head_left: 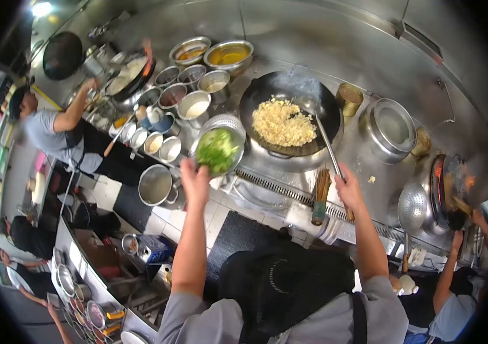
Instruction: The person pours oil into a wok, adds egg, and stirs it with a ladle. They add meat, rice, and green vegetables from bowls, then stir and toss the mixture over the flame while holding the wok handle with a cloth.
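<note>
My left hand point(195, 182) grips the near rim of a metal bowl point(237, 150) heaped with chopped greens point(215, 148). The bowl is held left of a large black wok point(324, 103), and a perforated metal strainer rim point(224, 120) shows just behind it. Inside the wok lies a mound of pale yellow fried rice point(283, 123), with some steam above. My right hand point(347, 188) is closed around the long handle of a wok ladle point(327, 137). The ladle's working end reaches to the wok's right side, where its shape is hard to make out.
A bamboo brush point(321, 198) stands near my right hand. Steel pots of seasonings point(193, 106) crowd the left, with a pot point(156, 184) below. A lidded pot point(392, 127) and a skimmer point(412, 206) are at right. Co-workers point(63, 123) cook on both sides, one beside a flaming wok point(441, 183).
</note>
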`<action>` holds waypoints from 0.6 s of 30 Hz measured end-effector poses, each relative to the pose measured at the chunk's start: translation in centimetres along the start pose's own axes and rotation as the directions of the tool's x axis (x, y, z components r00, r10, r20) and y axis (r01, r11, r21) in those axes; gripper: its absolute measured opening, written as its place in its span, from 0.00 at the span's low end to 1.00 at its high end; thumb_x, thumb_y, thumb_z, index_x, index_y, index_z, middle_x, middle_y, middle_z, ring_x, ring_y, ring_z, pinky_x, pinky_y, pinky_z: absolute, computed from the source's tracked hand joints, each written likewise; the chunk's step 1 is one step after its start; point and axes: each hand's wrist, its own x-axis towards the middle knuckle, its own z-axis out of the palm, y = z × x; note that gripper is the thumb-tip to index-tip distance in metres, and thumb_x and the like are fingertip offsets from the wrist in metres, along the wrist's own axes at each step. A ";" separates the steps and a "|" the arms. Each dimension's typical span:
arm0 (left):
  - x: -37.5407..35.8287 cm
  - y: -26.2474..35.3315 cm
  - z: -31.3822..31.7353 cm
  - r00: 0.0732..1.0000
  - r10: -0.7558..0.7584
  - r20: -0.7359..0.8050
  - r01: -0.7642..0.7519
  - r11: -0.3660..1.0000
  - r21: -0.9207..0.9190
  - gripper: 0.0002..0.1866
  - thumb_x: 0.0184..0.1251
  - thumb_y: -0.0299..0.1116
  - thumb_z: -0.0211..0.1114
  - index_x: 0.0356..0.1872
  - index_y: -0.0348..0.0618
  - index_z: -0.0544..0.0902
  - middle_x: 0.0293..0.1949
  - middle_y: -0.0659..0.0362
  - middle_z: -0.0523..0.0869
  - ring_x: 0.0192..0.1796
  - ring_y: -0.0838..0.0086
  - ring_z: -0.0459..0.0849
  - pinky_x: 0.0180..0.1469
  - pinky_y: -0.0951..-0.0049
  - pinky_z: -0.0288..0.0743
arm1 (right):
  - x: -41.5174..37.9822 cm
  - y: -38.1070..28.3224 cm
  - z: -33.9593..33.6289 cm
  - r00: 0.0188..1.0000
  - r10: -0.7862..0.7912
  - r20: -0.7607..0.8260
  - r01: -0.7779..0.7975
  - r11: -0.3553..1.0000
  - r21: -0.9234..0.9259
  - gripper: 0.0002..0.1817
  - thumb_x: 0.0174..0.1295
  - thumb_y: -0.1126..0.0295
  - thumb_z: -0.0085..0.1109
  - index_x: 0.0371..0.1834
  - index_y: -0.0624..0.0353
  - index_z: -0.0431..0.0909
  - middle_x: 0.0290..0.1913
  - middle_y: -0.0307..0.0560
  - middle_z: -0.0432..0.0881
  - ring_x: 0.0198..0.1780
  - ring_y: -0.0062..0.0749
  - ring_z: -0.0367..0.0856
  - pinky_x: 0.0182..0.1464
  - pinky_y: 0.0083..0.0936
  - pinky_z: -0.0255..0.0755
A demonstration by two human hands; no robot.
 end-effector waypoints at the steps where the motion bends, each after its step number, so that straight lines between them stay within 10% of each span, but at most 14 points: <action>1: 2.2 0.4 3.9 0.990 0.140 0.007 -0.140 0.986 0.092 0.09 0.55 0.17 0.54 0.34 0.42 0.66 0.41 0.55 0.80 0.36 0.71 0.76 0.30 0.72 0.74 | 0.1 1.4 -0.9 1.000 -0.001 -0.008 0.001 1.000 0.018 0.26 0.66 0.69 0.56 0.69 0.53 0.68 0.26 0.46 0.81 0.23 0.28 0.77 0.26 0.30 0.72; 5: 7.8 5.4 15.6 0.769 0.636 0.073 -0.609 0.692 0.387 0.19 0.48 0.14 0.56 0.46 0.34 0.76 0.37 0.51 0.74 0.35 0.57 0.73 0.44 0.62 0.71 | -0.2 5.3 -4.1 0.938 -0.334 -0.091 0.287 0.898 -0.333 0.27 0.63 0.72 0.58 0.67 0.51 0.69 0.35 0.55 0.83 0.36 0.49 0.82 0.40 0.41 0.75; 15: 13.3 12.0 26.9 0.613 0.757 0.226 -0.771 0.511 0.379 0.12 0.43 0.10 0.52 0.29 0.37 0.68 0.53 0.44 0.75 0.51 0.45 0.75 0.49 0.55 0.71 | -3.5 1.3 -9.8 0.959 -0.240 -0.151 0.096 0.777 -0.622 0.23 0.62 0.67 0.60 0.62 0.43 0.73 0.38 0.54 0.81 0.38 0.56 0.82 0.41 0.48 0.76; 18: 14.2 13.4 28.4 0.444 0.876 0.188 -0.859 0.357 0.366 0.12 0.42 0.10 0.52 0.28 0.37 0.69 0.53 0.44 0.74 0.54 0.47 0.74 0.51 0.55 0.71 | -3.7 -0.3 -10.6 0.951 -0.271 -0.148 0.113 0.752 -0.650 0.23 0.62 0.66 0.60 0.62 0.42 0.73 0.38 0.52 0.81 0.36 0.55 0.82 0.39 0.48 0.76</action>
